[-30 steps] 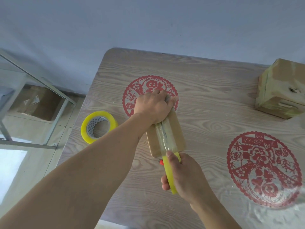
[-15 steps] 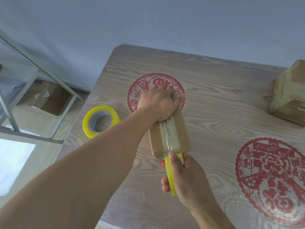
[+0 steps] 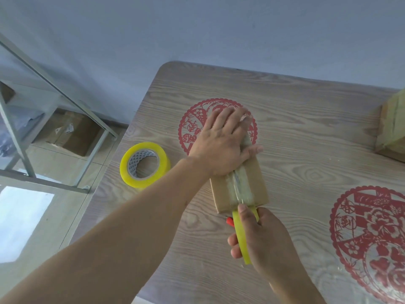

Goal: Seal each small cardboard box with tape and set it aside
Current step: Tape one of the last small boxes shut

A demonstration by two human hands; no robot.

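Note:
A small flat cardboard box lies on the wooden table, with a strip of clear tape running along its top seam. My left hand lies flat on the far end of the box, fingers straight, pressing the tape down. At the box's near edge my right hand grips a yellow tape roll held on edge, its thumb on the tape where it leaves the box. A small red part shows beside the roll.
A second yellow tape roll lies flat near the table's left edge. A taped box stands at the far right. Red paper-cut decorations are on the tabletop. A metal frame and cartons stand on the floor to the left.
My left hand has opened from curled over the box's far end to flat with straight fingers. The camera view shifted left, so the taped box has slid towards the right edge.

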